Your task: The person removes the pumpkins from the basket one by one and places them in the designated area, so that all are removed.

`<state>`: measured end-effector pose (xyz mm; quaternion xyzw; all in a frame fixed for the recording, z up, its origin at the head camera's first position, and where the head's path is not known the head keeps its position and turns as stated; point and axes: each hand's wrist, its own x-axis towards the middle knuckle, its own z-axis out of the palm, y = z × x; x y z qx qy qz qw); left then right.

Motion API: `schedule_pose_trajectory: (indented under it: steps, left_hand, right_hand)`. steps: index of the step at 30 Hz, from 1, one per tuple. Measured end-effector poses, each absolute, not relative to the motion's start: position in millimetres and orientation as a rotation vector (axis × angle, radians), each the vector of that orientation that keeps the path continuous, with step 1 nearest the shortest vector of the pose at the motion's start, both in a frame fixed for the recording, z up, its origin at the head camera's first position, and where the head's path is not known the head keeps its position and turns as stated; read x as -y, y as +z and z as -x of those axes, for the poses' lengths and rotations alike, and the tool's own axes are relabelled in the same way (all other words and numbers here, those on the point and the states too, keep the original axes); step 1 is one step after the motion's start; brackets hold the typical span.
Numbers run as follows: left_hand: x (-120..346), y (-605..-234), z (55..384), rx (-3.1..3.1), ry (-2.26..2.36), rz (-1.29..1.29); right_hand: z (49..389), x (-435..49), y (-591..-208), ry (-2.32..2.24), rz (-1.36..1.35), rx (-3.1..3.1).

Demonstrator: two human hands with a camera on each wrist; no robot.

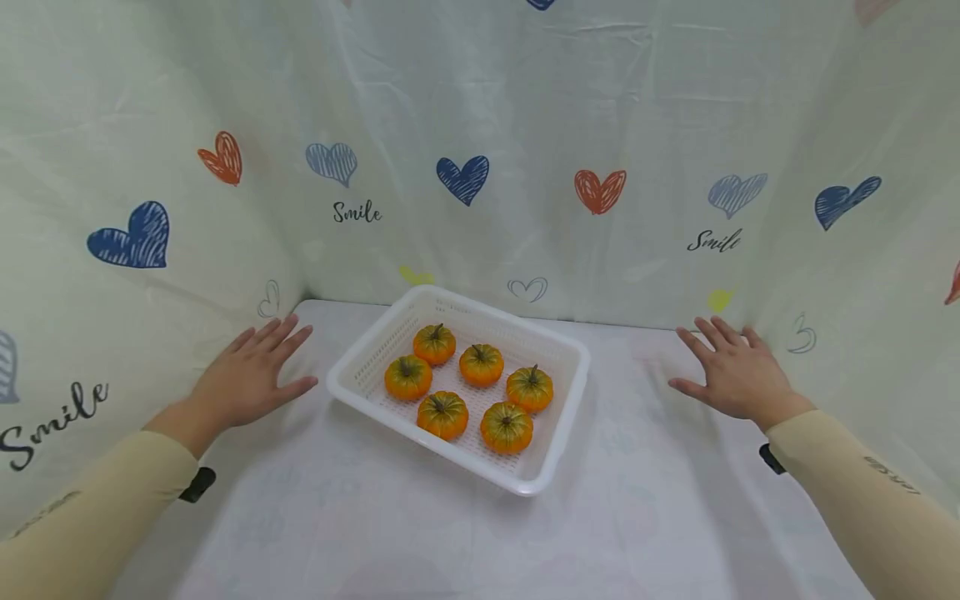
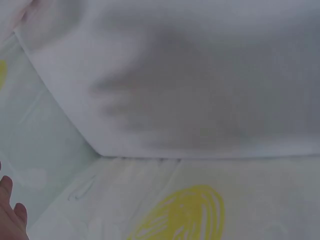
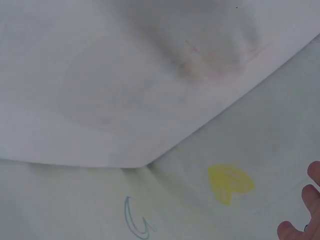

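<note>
Several small orange pumpkins with green-tinged tops, among them a pumpkin (image 1: 482,365) near the middle, sit inside a white perforated plastic basket (image 1: 566,417). The basket lies at an angle on the white tabletop. To its left, my left hand (image 1: 247,375) is held palm down with fingers spread, touching no object. My right hand (image 1: 738,371) is spread in the same way on the far right, well apart from the basket. Only the fingertips of the left hand (image 2: 12,212) show in the left wrist view, and those of the right hand (image 3: 307,205) in the right wrist view.
A pale curtain (image 1: 525,108) printed with hearts and the word Smile rises behind the table and along both sides. The white tabletop (image 1: 420,533) stretches in front of the basket. Soft hand shadows fall on the surface.
</note>
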<state>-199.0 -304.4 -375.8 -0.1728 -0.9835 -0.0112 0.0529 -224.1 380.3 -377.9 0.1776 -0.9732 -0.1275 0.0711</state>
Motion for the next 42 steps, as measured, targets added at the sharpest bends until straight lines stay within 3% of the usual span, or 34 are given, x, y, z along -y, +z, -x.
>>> schedule_pose_trajectory:
  steps: [23, 42]
  left_hand:
    - [270.6, -399.0, 189.4, 3.032, -0.337, 0.553]
    - [258.7, -408.0, 189.1, 3.058, -0.324, 0.569]
  right_hand:
    - [226.9, -335.5, -365.9, -0.241, -0.546, 2.943]
    - [234.2, -276.1, -348.8, -0.087, -0.632, 2.995]
